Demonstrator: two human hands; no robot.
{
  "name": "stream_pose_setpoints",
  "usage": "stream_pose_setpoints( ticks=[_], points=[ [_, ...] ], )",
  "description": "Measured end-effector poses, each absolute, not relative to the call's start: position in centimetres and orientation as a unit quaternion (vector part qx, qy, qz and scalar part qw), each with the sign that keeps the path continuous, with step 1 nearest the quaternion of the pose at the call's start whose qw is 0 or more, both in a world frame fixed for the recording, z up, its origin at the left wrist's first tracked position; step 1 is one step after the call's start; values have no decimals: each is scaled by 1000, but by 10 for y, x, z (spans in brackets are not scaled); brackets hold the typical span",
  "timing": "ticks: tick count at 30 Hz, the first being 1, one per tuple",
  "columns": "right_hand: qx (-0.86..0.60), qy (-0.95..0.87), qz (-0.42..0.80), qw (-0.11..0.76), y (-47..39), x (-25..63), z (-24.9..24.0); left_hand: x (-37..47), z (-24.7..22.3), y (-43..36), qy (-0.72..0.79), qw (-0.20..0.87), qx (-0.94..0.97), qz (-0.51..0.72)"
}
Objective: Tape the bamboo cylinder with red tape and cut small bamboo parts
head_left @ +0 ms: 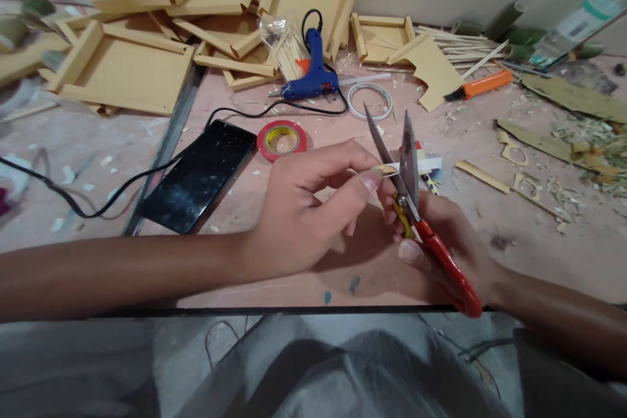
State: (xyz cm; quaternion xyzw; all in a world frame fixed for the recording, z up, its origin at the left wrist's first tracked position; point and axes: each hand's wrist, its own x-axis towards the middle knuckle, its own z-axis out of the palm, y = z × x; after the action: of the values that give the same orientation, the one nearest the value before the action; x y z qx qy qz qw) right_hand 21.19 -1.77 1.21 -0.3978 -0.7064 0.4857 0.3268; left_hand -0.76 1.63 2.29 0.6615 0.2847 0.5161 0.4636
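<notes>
My right hand (453, 235) grips a pair of red-handled scissors (448, 261), blades apart and pointing up and away. Between thumb and index finger, my left hand (318, 209) pinches a thin light stick wound with a narrow white strip (428, 164). The strip runs between the open blades and sticks out on their right side. Part of a small red and patterned thing shows behind the scissors, too covered to name. A roll of red tape (281, 140) lies just beyond my left hand, and a black phone (200, 176) lies to its left.
A blue glue gun (313, 72) with its black cord lies behind, near a white tape roll (369, 100). Cardboard trays (127, 68) are piled at the back left. An orange cutter knife (480, 85), shavings and a plastic bottle (578, 29) are on the right.
</notes>
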Motion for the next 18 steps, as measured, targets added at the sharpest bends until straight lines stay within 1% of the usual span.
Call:
stream_pose_setpoints(
  ticks=[18],
  points=[
    [-424, -692, 496, 309, -18, 211, 14, -9, 21, 18, 275, 430, 682, 524]
  ],
)
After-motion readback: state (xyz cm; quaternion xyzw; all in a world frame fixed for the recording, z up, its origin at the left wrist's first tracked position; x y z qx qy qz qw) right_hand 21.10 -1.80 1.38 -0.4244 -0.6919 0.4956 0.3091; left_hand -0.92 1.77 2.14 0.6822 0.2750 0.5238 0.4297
